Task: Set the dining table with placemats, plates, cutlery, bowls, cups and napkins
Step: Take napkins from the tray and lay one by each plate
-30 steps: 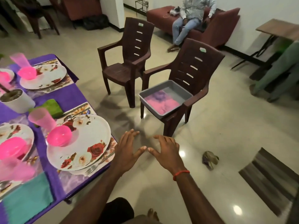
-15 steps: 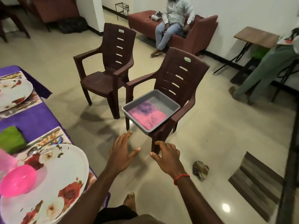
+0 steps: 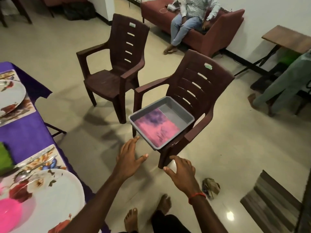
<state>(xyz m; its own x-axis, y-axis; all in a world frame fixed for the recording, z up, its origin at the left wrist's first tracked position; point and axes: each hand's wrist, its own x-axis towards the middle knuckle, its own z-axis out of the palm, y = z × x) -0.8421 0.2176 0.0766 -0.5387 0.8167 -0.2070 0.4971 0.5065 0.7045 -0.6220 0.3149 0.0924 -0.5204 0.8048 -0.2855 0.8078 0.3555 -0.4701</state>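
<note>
Both hands empty, fingers spread, palms down, held out over the floor. Left hand [image 3: 129,155]: fingertips just short of the near corner of the grey tray [image 3: 183,120], not touching as far as I can tell. Right hand [image 3: 182,172]: red thread on the wrist, sits in front of the near chair's front leg, apart from it.

Desk [image 3: 21,132] at the left edge, purple cloth. Near right corner: floral plate [image 3: 55,195] on a floral placemat [image 3: 48,158], pink bowl [image 3: 8,214] on the plate's left part, fork [image 3: 42,163] and spoon [image 3: 23,174] lying on the mat along the plate's far side. Green napkin [image 3: 4,157] beside that mat at the frame edge. Far right corner: second plate [image 3: 10,96] on its own mat, partly cut off.

Tray rests on the seat of the near brown chair [image 3: 198,84], overhanging the front edge. Inside it, a pink-purple placemat [image 3: 156,128] lies flat, covering the near part of the tray floor; far part bare grey.

Second brown chair [image 3: 117,64] further back on the left, seat bare. Beyond, a person seated on a red sofa [image 3: 210,36].
</note>
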